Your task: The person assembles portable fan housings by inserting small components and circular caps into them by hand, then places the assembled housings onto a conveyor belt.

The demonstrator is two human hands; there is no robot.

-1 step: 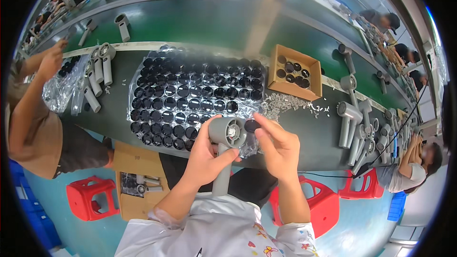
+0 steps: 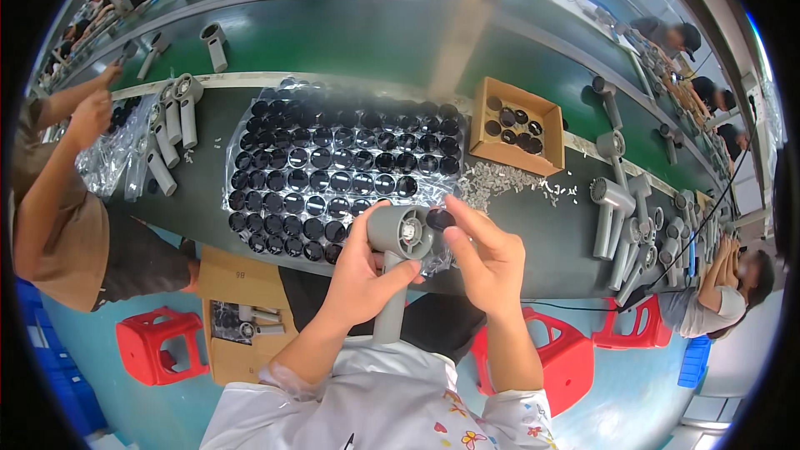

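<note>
My left hand (image 2: 364, 277) is wrapped round a grey hair dryer housing (image 2: 390, 229), its handle pointing down toward my lap. The housing's open round end faces right and shows a ribbed ring inside. Between the thumb and fingers of my right hand (image 2: 486, 257) is a small black round cap (image 2: 440, 219), held close beside that open end. Whether cap and housing touch, I cannot tell. Just beyond my hands, a clear plastic tray (image 2: 231, 168) holds rows of black round caps (image 2: 341, 158).
A cardboard box (image 2: 546, 163) with several caps stands back right, beside scattered small grey pieces (image 2: 504, 183). Grey housings (image 2: 612, 200) crowd the table at right; others (image 2: 171, 121) lie left, near a co-worker's hands (image 2: 92, 112). A green conveyor belt (image 2: 333, 42) runs behind. Red stools (image 2: 162, 346) flank me.
The housing in my left hand has turned very slightly, and the cap in my right hand has tilted a little. At left, the co-worker's hands have shifted.
</note>
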